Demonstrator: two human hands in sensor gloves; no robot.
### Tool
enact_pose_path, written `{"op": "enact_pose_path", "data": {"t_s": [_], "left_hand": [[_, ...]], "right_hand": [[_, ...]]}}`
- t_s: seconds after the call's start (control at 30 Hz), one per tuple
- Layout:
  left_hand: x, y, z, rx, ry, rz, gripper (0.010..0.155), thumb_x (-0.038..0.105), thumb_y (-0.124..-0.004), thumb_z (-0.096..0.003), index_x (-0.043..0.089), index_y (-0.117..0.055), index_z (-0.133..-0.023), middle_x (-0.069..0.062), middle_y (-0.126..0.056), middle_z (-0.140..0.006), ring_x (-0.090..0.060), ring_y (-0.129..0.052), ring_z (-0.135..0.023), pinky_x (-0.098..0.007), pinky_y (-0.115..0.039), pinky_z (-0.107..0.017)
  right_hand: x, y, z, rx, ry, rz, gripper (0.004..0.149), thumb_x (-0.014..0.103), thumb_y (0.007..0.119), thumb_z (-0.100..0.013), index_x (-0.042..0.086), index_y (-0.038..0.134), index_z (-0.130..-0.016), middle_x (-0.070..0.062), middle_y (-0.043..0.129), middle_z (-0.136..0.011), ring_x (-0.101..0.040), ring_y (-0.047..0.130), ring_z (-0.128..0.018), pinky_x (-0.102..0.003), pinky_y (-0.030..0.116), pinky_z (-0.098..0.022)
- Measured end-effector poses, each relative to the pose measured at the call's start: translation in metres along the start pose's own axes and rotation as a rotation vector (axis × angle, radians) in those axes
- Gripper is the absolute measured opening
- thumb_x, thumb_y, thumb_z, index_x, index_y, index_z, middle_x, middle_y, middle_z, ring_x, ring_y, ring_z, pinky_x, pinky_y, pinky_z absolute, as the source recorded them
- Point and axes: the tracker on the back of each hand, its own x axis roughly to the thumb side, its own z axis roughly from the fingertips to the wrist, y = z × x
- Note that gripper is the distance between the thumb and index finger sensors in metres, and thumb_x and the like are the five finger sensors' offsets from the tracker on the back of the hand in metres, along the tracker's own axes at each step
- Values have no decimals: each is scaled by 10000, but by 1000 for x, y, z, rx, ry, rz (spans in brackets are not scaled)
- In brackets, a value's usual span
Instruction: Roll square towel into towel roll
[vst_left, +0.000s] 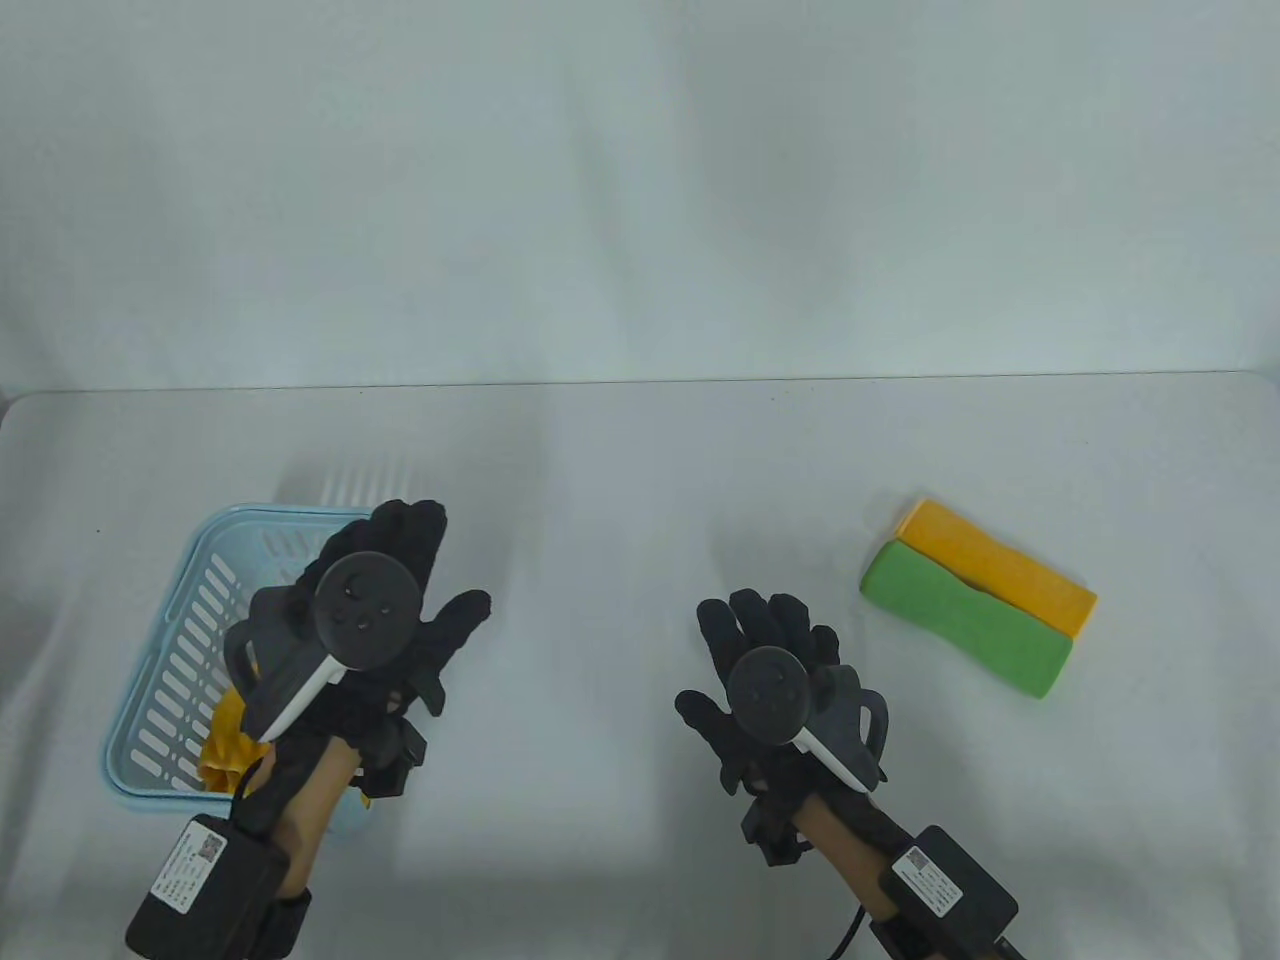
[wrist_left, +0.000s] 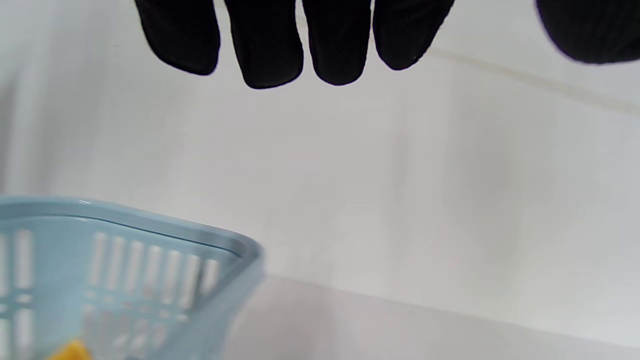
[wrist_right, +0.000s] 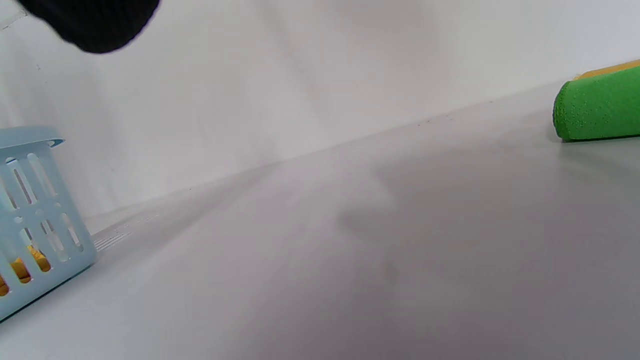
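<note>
A yellow towel (vst_left: 225, 745) lies bunched in the near corner of a light blue basket (vst_left: 190, 620) at the left; a scrap of the yellow towel (wrist_left: 70, 351) shows low in the left wrist view. My left hand (vst_left: 400, 590) hovers over the basket's right side, fingers straight and spread, holding nothing. My right hand (vst_left: 765, 640) hangs above bare table at centre right, fingers straight, also holding nothing. A rolled green towel (vst_left: 965, 618) and a rolled yellow towel (vst_left: 1005, 578) lie side by side at the right, apart from both hands.
The basket (wrist_right: 35, 220) has slotted walls and stands near the table's front left. The green roll (wrist_right: 597, 105) lies on the white table (vst_left: 640, 480), whose far edge meets a white backdrop.
</note>
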Motion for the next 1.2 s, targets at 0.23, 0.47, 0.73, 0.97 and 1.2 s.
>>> {"op": "enact_pose_path", "data": {"t_s": [0.23,0.47,0.73,0.97,1.2], "left_hand": [[-62,-18,-35,-129,192,-102,863,662,-708,-336,327,-477,-1097,-4,-537,-1175,-383,-624,-1081,-620,-574,-751],[-115,-74,-67,-361,339,-183,884,648,-736,-315,326,-462,-1092,5,-529,-1169,-373,-630,-1077,-611,-582,-751],[-131,-137,-75,-639,368,-277,909,611,-781,-298,340,-432,-1092,8,-481,-1181,-407,-614,-1075,-605,-584,-746],[-129,-160,-73,-762,347,-385,862,547,-819,-309,360,-481,-1080,3,-535,-1169,-401,-675,-1050,-589,-622,-729],[-123,-170,-71,-804,302,-453,870,525,-834,-308,324,-467,-1071,-18,-510,-1149,-371,-680,-1034,-580,-618,-730]], "right_hand": [[-3,1,-2,29,14,-7,823,641,683,-317,426,264,-992,77,257,-1130,-342,254,-1094,-655,290,-748],[-5,-1,-4,35,23,-34,817,635,684,-319,422,274,-993,74,266,-1130,-344,266,-1093,-654,297,-748],[-7,-1,-5,48,29,-54,811,629,686,-323,416,284,-994,72,276,-1129,-343,292,-1089,-653,308,-747],[-8,0,-5,56,35,-55,806,624,687,-325,413,290,-994,69,301,-1123,-343,315,-1085,-651,319,-746],[-8,-1,-5,59,43,-62,802,621,688,-326,409,300,-995,66,305,-1124,-345,320,-1085,-648,328,-746]]}}
